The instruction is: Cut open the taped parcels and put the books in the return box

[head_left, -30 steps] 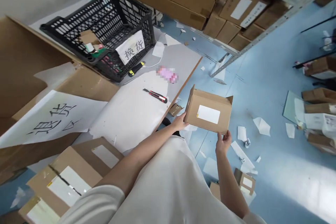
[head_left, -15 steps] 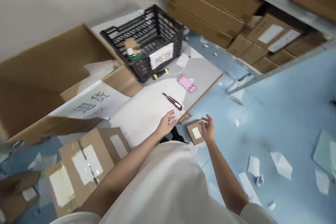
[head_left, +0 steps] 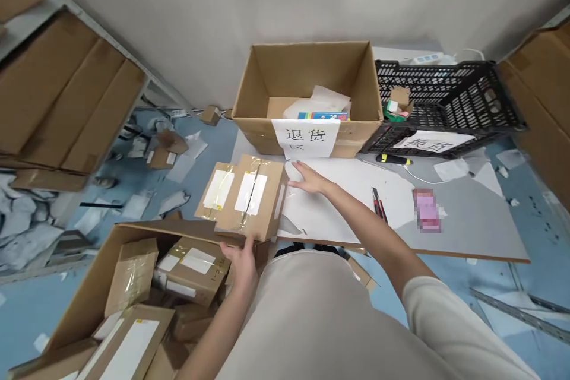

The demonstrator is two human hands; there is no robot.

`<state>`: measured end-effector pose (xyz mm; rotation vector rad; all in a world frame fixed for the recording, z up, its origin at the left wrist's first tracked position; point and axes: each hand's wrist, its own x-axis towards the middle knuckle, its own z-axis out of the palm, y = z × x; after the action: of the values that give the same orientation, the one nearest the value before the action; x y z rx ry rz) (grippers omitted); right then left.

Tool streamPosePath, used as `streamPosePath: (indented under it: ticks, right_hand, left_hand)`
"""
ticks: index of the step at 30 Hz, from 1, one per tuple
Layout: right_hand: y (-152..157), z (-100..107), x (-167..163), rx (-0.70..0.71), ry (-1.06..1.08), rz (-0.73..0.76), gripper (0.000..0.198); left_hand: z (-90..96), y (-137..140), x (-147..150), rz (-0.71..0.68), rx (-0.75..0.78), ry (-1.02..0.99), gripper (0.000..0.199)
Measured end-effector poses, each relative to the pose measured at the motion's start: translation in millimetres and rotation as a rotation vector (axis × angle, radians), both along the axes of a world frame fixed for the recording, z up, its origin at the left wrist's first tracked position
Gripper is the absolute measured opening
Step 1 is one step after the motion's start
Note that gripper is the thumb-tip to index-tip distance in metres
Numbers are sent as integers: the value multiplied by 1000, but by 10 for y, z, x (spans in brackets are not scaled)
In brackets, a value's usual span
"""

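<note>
A taped cardboard box (head_left: 271,202) with a white label sits at the table's left end. My left hand (head_left: 243,264) is at its near lower edge, fingers apart and fingertips at the cardboard; whether they bear any weight I cannot tell. On the box's right side my right hand (head_left: 309,179) is open, fingers spread, with the fingertips close to or touching the side. Against the box's left side is a smaller taped carton (head_left: 205,205) with a pale label. A black and red utility knife (head_left: 379,205) lies on the table, right of my right hand.
Behind stands an open carton (head_left: 253,124) with a handwritten sheet, beside a black plastic crate (head_left: 445,122). A yellow-black tool (head_left: 394,160) and a blurred pink item (head_left: 427,211) lie on the table (head_left: 481,225). A large carton (head_left: 84,291) full of parcels is at lower left.
The view has swung left, bringing the parcel-filled carton into sight. My hands, earlier empty in front of my body, are now at the near edge and right side of the taped box.
</note>
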<state>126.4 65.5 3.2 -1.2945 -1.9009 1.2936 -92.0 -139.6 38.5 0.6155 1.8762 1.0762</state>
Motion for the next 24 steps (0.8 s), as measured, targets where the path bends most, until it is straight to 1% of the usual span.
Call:
streamPosePath:
  ticks: [2, 3, 4, 5, 7, 9, 11, 14, 17, 19, 22, 24]
  right_hand:
    - [245, -5, -401, -33, 63, 54, 84]
    - [319, -11, -550, -55, 84, 55, 82]
    - [365, -16, -659, -79, 96, 44, 78]
    - [385, -16, -723, -104, 96, 23, 73]
    - [353, 4, -712, -153, 68, -35, 59]
    - [228, 51, -528, -185, 30, -97, 45]
    - [5, 109, -211, -178, 27, -179, 37]
    - [-471, 183, 371, -111, 110, -356, 33]
    - [-1000, 208, 875, -80, 171, -538, 36]
    - [-1318, 188, 1097, -85, 189, -640, 39]
    - [-1688, 103, 1262, -120, 213, -771, 44]
    - [-1858, 27, 1307, -144, 237, -827, 47]
  left_hand:
    - [-61, 48, -32, 129, -62, -257, 65]
    - [-73, 107, -32, 177, -68, -333, 58]
    - [-72, 169, -26, 184, -65, -395, 55]
    - [-62, 223, -17, 187, -48, -430, 53]
    - [-29, 277, 5, 199, -14, -453, 53]
    - [-1, 265, 33, 188, -13, -456, 56]
    - [13, 238, 75, 133, -32, -435, 60]
    - [23, 291, 184, -48, -17, -342, 63]
    - [35, 520, 355, -273, 71, -249, 63]
    - [27, 731, 485, -392, 112, -240, 62]
    - [-33, 1017, 653, -543, 104, -268, 60]
    - [-108, 1136, 709, -632, 83, -281, 61]
